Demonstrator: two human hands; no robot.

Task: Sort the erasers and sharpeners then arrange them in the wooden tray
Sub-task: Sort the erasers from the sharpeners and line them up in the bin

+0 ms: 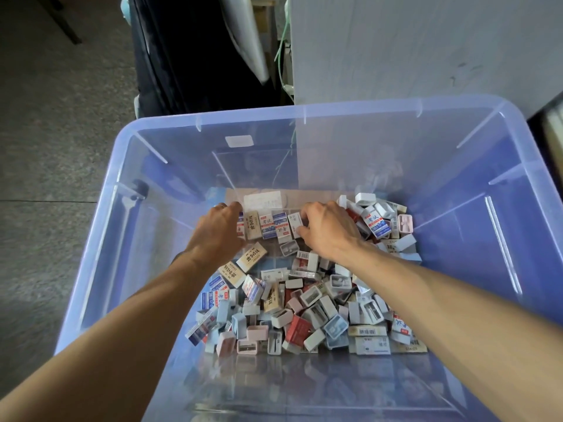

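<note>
Both forearms reach down from the near edge into a translucent blue storage bin (100, 239). Between the forearms and below the hands lies a loose pile (304, 312) of mixed erasers and sharpeners, spreading to the right beyond the right wrist. Left hand (217, 229) has its fingers curled against the left end of a row of boxed erasers (268, 227); right hand (327, 228) pinches the eraser at the right end. About 5 boxes stand side by side, so the row's long axis runs straight from one hand to the other, each hand equally near its own end. Judged from this, the erasers are being squared up between the hands. No wooden tray can be made out with certainty; a pale brown surface (234, 196) shows just beyond the fingertips. A single grey sharpener (288, 248) lies just below the right thumb.
</note>
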